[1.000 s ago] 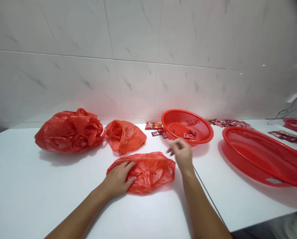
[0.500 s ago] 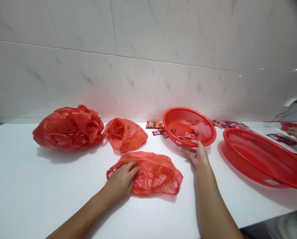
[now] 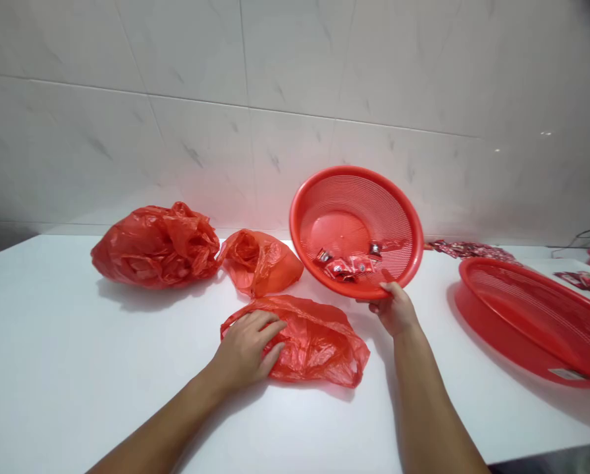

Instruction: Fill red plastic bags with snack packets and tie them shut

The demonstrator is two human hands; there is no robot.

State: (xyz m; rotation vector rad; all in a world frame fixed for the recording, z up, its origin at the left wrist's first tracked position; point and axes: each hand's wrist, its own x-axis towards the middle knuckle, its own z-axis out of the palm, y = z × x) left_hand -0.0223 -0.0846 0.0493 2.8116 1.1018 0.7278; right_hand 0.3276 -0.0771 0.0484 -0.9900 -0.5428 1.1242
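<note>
My right hand point(image 3: 398, 312) grips the near rim of a round red plastic colander point(image 3: 342, 227), fingers underneath and thumb over the edge. The colander is raised off the table and tilted toward me. Several small red candy packets point(image 3: 350, 266) lie gathered at its lower side. My left hand point(image 3: 253, 347) rests over the left part of a crumpled red plastic bag point(image 3: 319, 345), thumb and fingers apart. That bag lies loosely on the table. Behind it stand a smaller open red bag point(image 3: 272, 266) and a bulky, full red bag point(image 3: 151, 247).
A large red basket point(image 3: 517, 322) stands on the white table point(image 3: 102, 375) at the right. Small red packets point(image 3: 473, 251) are piled along the wall behind it. More packets point(image 3: 586, 282) lie at the far right edge. A tiled wall point(image 3: 201, 145) closes off the back.
My right hand has reached to the colander, taken its rim, lifted it and tipped it toward me, so the packets slid to the near side. My left hand has stayed on the bag.
</note>
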